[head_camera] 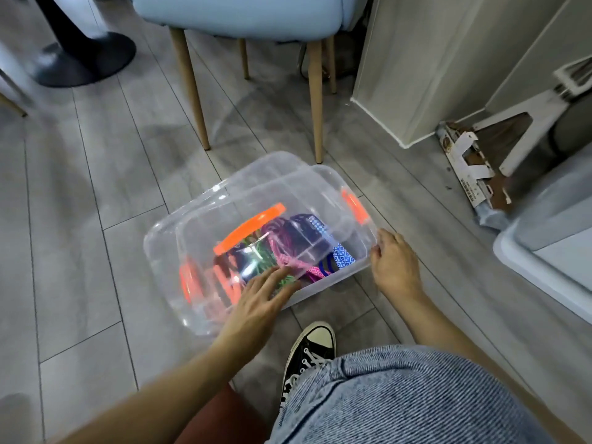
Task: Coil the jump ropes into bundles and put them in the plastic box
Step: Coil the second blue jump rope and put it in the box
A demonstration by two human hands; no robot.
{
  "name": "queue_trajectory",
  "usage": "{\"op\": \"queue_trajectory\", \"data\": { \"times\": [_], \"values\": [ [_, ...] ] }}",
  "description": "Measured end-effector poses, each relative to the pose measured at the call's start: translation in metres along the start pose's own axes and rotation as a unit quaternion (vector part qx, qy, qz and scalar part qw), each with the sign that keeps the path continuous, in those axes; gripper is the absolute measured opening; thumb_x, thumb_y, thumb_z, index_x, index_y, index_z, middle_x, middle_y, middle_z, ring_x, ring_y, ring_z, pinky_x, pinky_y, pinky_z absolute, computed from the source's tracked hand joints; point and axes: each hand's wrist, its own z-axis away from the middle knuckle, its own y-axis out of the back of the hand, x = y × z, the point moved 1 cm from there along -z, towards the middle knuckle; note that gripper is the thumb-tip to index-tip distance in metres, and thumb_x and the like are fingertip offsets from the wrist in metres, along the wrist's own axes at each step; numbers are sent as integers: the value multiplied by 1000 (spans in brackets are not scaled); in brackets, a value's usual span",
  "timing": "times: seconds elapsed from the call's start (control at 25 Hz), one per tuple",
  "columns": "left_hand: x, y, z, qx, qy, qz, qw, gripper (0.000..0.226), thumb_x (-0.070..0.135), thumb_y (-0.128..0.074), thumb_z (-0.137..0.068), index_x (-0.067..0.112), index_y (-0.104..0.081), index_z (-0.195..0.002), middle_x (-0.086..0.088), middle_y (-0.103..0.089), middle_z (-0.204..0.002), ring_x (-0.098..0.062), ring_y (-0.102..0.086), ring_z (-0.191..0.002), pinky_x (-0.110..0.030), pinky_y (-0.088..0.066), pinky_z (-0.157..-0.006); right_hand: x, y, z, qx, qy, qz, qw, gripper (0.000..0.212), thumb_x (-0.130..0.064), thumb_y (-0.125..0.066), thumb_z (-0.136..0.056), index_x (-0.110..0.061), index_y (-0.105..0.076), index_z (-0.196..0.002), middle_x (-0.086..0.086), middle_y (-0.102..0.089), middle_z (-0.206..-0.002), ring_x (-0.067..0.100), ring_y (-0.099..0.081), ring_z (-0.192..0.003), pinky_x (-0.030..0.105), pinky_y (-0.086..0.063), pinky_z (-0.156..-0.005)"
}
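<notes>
Plastic box (320,285) is sitting on the floor (96,219), just in front of the chair (243,14) legs, and the clear lid (288,200) is lying over it, skewed toward 11 o'clock, not seated. Coiled jump ropes (288,241) — pink, green, blue, orange — are showing through the lid, already inside. Left hand (259,299) is lying flat, fingers spread, pressing on the lid's near edge at 6 o'clock. Right hand (392,264) is curling its fingers round the lid rim at the 3 o'clock corner, gripping it.

Risks from here, as I judge it:
- Lid is sitting offset from the box rim, so pushing down now is likely leaving one corner riding up; orange latches (354,205) would not be catching.
- A rope loop poking above the rim at 6 o'clock could be getting pinched under the lid edge; can't tell through the glare whether any loop is that high.
- One-sided pressure from the left hand may be tipping or sliding the light box on the smooth floor.
- Sneaker (312,347) is close at 6 o'clock; shifting weight could be nudging the box.
</notes>
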Motion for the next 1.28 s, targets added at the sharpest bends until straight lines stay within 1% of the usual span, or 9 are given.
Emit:
{"op": "queue_trajectory", "data": {
  "times": [0.16, 0.28, 0.44, 0.52, 0.64, 0.96, 1.12, 1.2, 1.28],
  "values": [
    [6, 5, -18, -47, -43, 22, 998, 61, -7, -62, -79, 20, -52, -132, -5, -46, -144, -25, -51, -123, -35, -46, -101, 6, 15, -5, 39, -86, -93, 991, 32, -27, -41, -103, -9, -64, -115, 16, -67, -114, 37, -62, -102, 46, -48, -89],
    [8, 7, -16, -48, -32, 51, 997, 49, 0, -57, -88, 17, -52, -133, -6, -46, -144, -24, -51, -125, -36, -46, -103, -4, 20, -10, -21, -89, -154, 984, 39, -40, -46, -102, -15, -52, -132, 3, -63, -113, 27, -62, -98, 39, -51, -82],
    [-8, 10, 4, 13, 146, 9, 989, 42, 28, -46, -95, 17, -54, -135, -7, -51, -143, -30, -49, -129, -43, -41, -103, -17, 18, -26, -106, -126, -167, 972, 36, -28, -56, -97, -11, -50, -129, 9, -62, -113, 27, -60, -90, 27, -44, -61],
    [-13, 8, 21, -7, 184, -58, 981, 49, 37, -39, -98, 15, -52, -139, -12, -49, -146, -37, -47, -133, -47, -37, -105, -11, 21, -32, -151, -130, -181, 963, 42, -20, -58, -95, -10, -49, -134, 11, -63, -118, 28, -63, -95, 27, -47, -68],
    [-13, 0, 27, -42, 117, -80, 989, 53, 38, -32, -102, 16, -43, -149, -16, -39, -155, -40, -36, -143, -52, -30, -114, 17, 31, -29, -217, -145, -204, 943, 49, -12, -63, -86, -11, -53, -134, 14, -68, -118, 32, -68, -98, 42, -58, -87],
    [41, -16, -72, -156, -23, -6, 988, 61, 52, -17, -99, 27, -38, -151, -4, -31, -161, -30, -26, -149, -45, -21, -122, 138, 105, 15, -243, -278, -205, 906, 17, -6, -62, -90, -8, -58, -107, 13, -66, -88, 23, -63, -67, 36, -56, -69],
    [93, -19, -120, -196, -96, 117, 969, 46, 26, -43, -94, 14, -54, -137, -16, -39, -151, -36, -41, -136, -48, -38, -111, 205, 140, 67, -231, -346, -229, 880, 8, -7, -62, -95, -6, -56, -100, 19, -66, -89, 28, -63, -74, 40, -57, -76],
    [104, -22, -134, -116, -37, 117, 986, 45, 15, -56, -89, 14, -54, -134, -16, -42, -147, -37, -43, -131, -49, -40, -107, 231, 151, 100, -198, -371, -264, 868, 10, -8, -64, -94, -6, -57, -101, 19, -67, -89, 30, -63, -76, 41, -56, -76],
    [107, -20, -143, -61, 131, 106, 984, 57, 20, -63, -90, 17, -42, -144, -12, -39, -149, -34, -40, -133, -46, -35, -110, 255, 155, 127, -151, -386, -310, 856, 12, -8, -67, -93, -8, -60, -102, 17, -68, -92, 29, -64, -76, 36, -55, -71]
  ]
}}
